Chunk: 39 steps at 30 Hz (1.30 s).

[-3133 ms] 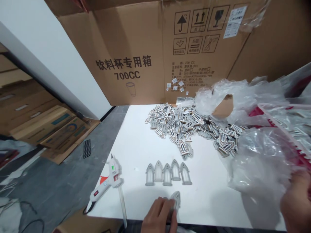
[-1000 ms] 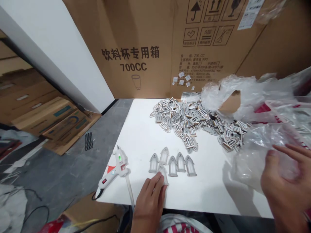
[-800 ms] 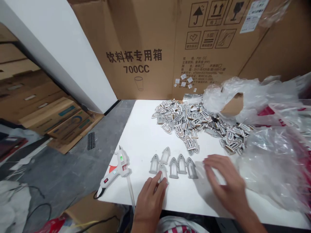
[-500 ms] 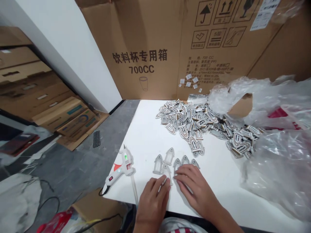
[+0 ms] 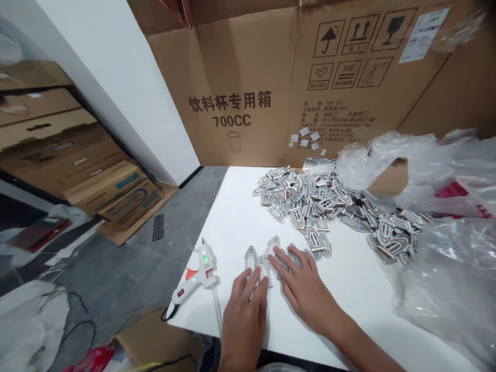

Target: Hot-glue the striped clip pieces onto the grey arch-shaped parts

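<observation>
Several small grey arch-shaped pieces [image 5: 251,257] lie in a loose group near the front of the white table, plain side up. My left hand [image 5: 246,310] rests on the table with its fingers stretched out, their tips touching the nearest pieces on the left. Spread fingers of my right hand [image 5: 300,287] lie flat over the pieces on the right and partly hide them. Neither hand is gripping anything. Beyond them is a big heap of arch-shaped pieces [image 5: 296,194], some showing a brown-and-white window pattern.
A white glue gun [image 5: 201,274] with a glue stick lies at the table's left edge. Clear plastic bags [image 5: 445,279] cover the right side. A large cardboard box [image 5: 240,62] stands behind the white table [image 5: 228,212]. Flattened cartons [image 5: 127,196] lie on the floor at left.
My right hand has moved forward and left, its fingers spreading over the pieces. The left fingers have straightened somewhat. The camera view has shifted slightly.
</observation>
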Available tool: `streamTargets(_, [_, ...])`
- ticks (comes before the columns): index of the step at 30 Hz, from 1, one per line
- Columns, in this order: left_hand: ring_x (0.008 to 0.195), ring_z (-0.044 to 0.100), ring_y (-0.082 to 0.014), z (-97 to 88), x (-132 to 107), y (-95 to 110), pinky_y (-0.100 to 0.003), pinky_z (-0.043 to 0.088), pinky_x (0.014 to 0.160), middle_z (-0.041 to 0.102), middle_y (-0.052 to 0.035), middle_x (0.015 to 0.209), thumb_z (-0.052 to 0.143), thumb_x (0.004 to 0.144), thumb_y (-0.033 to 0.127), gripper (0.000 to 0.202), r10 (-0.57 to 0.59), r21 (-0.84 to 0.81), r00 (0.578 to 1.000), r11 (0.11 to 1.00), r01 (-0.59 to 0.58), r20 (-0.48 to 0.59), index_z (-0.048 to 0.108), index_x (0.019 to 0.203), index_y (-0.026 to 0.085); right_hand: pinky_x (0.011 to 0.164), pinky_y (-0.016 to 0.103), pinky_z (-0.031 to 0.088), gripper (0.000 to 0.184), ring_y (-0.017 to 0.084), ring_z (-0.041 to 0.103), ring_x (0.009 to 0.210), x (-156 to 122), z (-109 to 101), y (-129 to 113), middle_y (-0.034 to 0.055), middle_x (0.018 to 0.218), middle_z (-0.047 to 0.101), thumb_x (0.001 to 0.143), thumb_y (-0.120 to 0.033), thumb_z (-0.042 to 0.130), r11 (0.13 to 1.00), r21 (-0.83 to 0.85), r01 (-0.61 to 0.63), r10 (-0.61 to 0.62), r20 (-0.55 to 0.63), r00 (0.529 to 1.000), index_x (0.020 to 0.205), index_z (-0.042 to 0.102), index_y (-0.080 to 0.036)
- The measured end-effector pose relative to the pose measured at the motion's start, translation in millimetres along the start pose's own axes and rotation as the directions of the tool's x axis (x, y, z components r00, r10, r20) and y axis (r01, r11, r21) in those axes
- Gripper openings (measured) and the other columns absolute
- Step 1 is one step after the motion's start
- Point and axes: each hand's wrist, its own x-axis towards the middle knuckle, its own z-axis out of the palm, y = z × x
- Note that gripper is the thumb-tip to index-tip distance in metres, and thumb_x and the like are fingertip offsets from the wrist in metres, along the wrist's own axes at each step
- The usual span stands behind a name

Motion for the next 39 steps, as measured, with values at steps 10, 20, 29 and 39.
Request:
streamTargets(10, [0.111,0.069,-0.0285,19.3,46,-30,-0.041,0.065,0.082,0.079,-0.0075,0.125,0.055,0.104,0.014,0.023,-0.115,0.082,0.983,0.988,0.127,-0.143,0.075,0.112,0.021,0.133,0.060,0.027,0.058,0.033,0.038,0.156,80,9,30,0.0053,0.163,0.055,0.096,-0.008,0.052,0.986,0.084,0.141,-0.143,0.027,0.989,0.152,0.058,-0.021])
streamTargets(20, [0.124,0.062,-0.0330,20.6,75,-34,-0.054,0.060,0.100,0.069,-0.0150,0.131,0.052,0.105,0.021,0.023,-0.174,0.035,0.977,0.983,0.179,-0.124,0.069,0.119,0.017,0.112,0.055,0.049,0.030,0.032,0.051,0.136,67,-21,46,0.0151,0.140,0.065,0.106,-0.018,0.050,0.997,0.014,-0.069,0.071,-0.281,0.957,0.131,0.067,-0.020])
streamTargets(29, [0.155,0.043,-0.0317,48.7,94,18,-0.057,0.042,0.126,0.054,-0.0095,0.162,0.057,0.107,0.028,0.043,0.139,-0.046,0.975,0.990,-0.133,0.172,0.055,0.149,0.020,0.089,0.050,0.052,0.025,0.031,0.058,0.100,-8,-20,72,0.0114,0.109,0.070,0.105,-0.018,0.055,0.951,0.048,-0.305,0.298,-0.405,0.864,0.128,0.063,-0.021])
streamTargets(39, [0.131,0.062,-0.0256,43.0,68,31,-0.054,0.043,0.123,0.071,-0.0052,0.138,0.054,0.107,0.022,0.033,0.150,-0.028,0.978,0.989,-0.148,0.145,0.064,0.138,0.025,0.090,0.042,0.054,0.036,0.025,0.060,0.102,-28,-20,42,0.0076,0.108,0.066,0.103,-0.003,0.052,0.983,0.168,-0.068,0.134,-0.418,0.899,0.131,0.062,-0.023])
